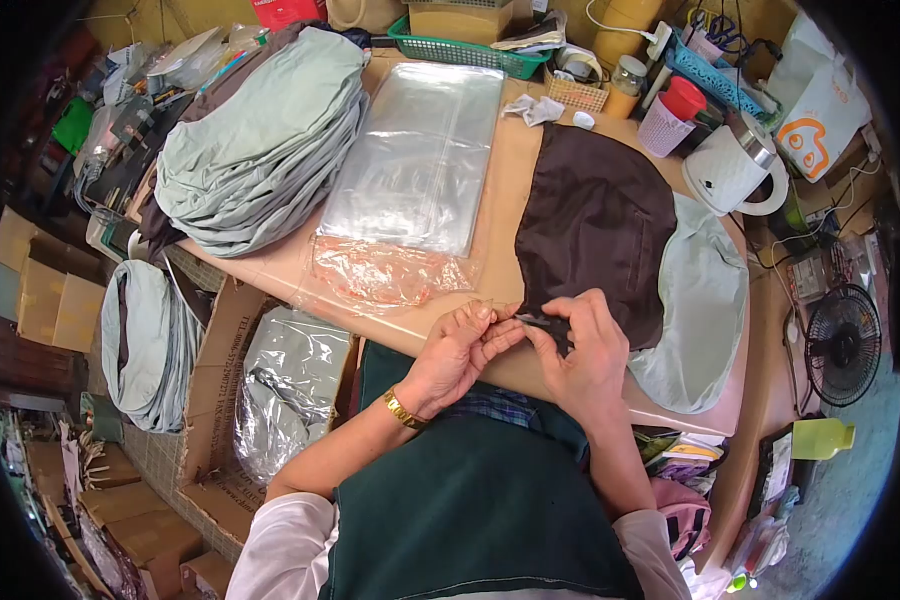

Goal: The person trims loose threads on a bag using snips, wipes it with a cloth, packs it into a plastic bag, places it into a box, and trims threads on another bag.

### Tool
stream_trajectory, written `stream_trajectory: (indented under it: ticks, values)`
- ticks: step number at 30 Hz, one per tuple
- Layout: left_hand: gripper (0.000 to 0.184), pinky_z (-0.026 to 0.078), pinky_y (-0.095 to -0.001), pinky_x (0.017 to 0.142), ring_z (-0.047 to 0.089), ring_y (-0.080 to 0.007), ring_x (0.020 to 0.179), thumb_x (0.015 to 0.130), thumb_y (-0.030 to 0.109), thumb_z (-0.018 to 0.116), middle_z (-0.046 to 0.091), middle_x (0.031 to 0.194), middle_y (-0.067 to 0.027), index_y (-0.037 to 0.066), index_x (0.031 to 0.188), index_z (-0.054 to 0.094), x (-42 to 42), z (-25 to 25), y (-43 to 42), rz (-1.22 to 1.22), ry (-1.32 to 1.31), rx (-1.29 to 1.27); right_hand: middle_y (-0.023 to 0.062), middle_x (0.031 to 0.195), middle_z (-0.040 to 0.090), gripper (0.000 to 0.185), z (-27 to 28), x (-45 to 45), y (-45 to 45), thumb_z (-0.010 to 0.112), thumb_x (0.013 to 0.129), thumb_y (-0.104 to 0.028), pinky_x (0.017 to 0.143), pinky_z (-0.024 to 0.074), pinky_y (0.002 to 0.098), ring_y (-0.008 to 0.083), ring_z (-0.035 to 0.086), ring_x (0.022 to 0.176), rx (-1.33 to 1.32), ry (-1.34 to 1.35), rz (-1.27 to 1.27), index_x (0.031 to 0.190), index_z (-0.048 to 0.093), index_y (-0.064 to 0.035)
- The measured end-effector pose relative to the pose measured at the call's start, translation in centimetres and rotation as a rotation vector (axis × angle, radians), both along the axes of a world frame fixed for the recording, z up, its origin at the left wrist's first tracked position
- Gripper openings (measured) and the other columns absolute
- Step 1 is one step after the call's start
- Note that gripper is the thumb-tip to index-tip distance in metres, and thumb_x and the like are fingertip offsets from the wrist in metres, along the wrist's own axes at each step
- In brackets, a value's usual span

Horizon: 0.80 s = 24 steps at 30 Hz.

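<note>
My left hand (pixel 460 345), with a gold watch (pixel 404 408) on its wrist, is closed in a pinch at the table's front edge. What its fingertips hold is too small to make out. Close beside it, my right hand (pixel 588 345) is closed on a small dark tool (pixel 562 332) whose thin tip points toward the left fingertips. Just beyond both hands lies a dark brown cloth piece (pixel 595 215), flat, with a slit-like seam. Under its right side a pale grey-green cloth (pixel 700 310) shows.
Clear plastic bags (pixel 410 160) lie mid-table, left of the brown cloth. A tall stack of grey-green cloth pieces (pixel 265 140) stands at the left. An open carton (pixel 215 400) holds bagged goods below. A white kettle (pixel 725 170) and a fan (pixel 842 345) are at right.
</note>
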State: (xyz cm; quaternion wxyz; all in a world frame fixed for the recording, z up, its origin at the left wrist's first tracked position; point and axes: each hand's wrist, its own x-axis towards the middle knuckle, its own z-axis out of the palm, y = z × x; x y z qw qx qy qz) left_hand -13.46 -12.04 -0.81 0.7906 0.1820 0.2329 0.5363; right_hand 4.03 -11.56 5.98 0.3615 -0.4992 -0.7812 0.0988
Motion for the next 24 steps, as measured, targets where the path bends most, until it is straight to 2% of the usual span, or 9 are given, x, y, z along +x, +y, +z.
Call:
stream_trajectory:
  ticks: [6,9,10,11,12,14,17,21,24]
  values:
    - [0.025,0.056,-0.0348,0.089,0.065,-0.0236,0.1,0.102,0.021,0.048,0.062,0.111,-0.0178,-0.002,0.105,0.056,-4.7,1.5,1.3,0.221,0.265,0.13,0.013,0.099,0.056,0.038,-5.3,3.2,3.2,0.075,0.078,-0.017,0.067,0.0507,0.042,0.0324,0.062,0.081,-0.015,-0.004,-0.197,0.109,0.056,-0.0073]
    - [0.027,0.047,-0.023,0.062,0.058,-0.0124,0.068,0.101,0.028,0.051,0.062,0.079,-0.0046,0.005,0.089,0.06,-12.0,2.1,2.4,0.525,0.156,0.283,0.0129,0.097,0.058,0.035,-8.5,5.5,3.6,0.072,0.081,-0.019,0.067,0.0505,0.0426,0.0324,0.063,0.08,-0.057,-0.088,-0.27,0.11,0.056,-0.0074]
    - [0.024,0.04,-0.0215,0.064,0.052,-0.0078,0.072,0.1,0.032,0.052,0.057,0.081,0.0005,0.009,0.093,0.058,-14.7,2.3,2.6,0.586,0.336,0.403,0.0126,0.096,0.058,0.033,-9.0,5.8,3.4,0.071,0.082,-0.02,0.067,0.0503,0.0426,0.0324,0.063,0.079,-0.077,-0.118,-0.282,0.109,0.056,-0.0076]
    - [0.015,0.042,-0.0211,0.07,0.053,-0.007,0.075,0.098,0.024,0.057,0.059,0.082,0.0001,0.009,0.096,0.057,-14.4,4.0,2.2,0.862,0.821,0.217,0.0126,0.096,0.058,0.033,-9.1,5.8,3.3,0.071,0.082,-0.02,0.067,0.0503,0.0426,0.0324,0.063,0.079,-0.083,-0.117,-0.282,0.109,0.056,-0.0076]
    - [0.013,0.044,-0.0219,0.07,0.055,-0.0071,0.078,0.096,0.02,0.059,0.06,0.086,-0.0009,0.009,0.103,0.056,-15.1,3.9,2.5,1.059,1.377,0.458,0.0123,0.094,0.059,0.033,-9.1,5.7,3.4,0.071,0.083,-0.019,0.066,0.0503,0.0421,0.0323,0.064,0.078,-0.09,-0.118,-0.288,0.109,0.056,-0.0077]
    - [0.03,0.048,-0.0238,0.071,0.058,-0.0083,0.084,0.091,0.012,0.063,0.062,0.093,-0.0042,0.006,0.118,0.051,-14.9,3.4,2.7,1.025,1.69,0.646,0.0119,0.092,0.06,0.032,-9.2,5.5,3.6,0.071,0.083,-0.019,0.066,0.0503,0.0417,0.0322,0.064,0.076,-0.1,-0.115,-0.297,0.109,0.056,-0.0078]
    - [0.057,0.051,-0.0258,0.065,0.061,-0.0115,0.084,0.089,0.013,0.066,0.061,0.101,-0.0078,0.003,0.137,0.039,-7.9,3.2,1.1,0.331,1.058,0.359,0.0117,0.09,0.061,0.031,-9.1,5.3,3.9,0.071,0.083,-0.019,0.066,0.0505,0.0411,0.0318,0.064,0.075,-0.085,-0.109,-0.303,0.108,0.057,-0.0078]
    - [0.061,0.048,-0.0348,0.069,0.059,-0.0251,0.073,0.087,0.025,0.07,0.061,0.093,-0.0162,-0.002,0.134,0.042,-1.0,-1.5,1.1,-0.097,1.37,0.541,0.0127,0.091,0.062,0.031,-8.9,5.2,3.8,0.071,0.083,-0.019,0.065,0.0509,0.0403,0.0315,0.065,0.074,-0.056,-0.085,-0.323,0.109,0.057,-0.0078]
    - [0.065,0.049,-0.0368,0.072,0.06,-0.0292,0.074,0.085,0.029,0.072,0.063,0.086,-0.0151,0.001,0.136,0.043,-1.7,-2.3,2.3,-0.366,1.346,0.525,0.0144,0.092,0.063,0.04,-7.4,4.6,3.5,0.072,0.084,-0.02,0.066,0.0515,0.0404,0.0286,0.066,0.075,-0.172,-0.006,-0.289,0.118,0.054,-0.0102]
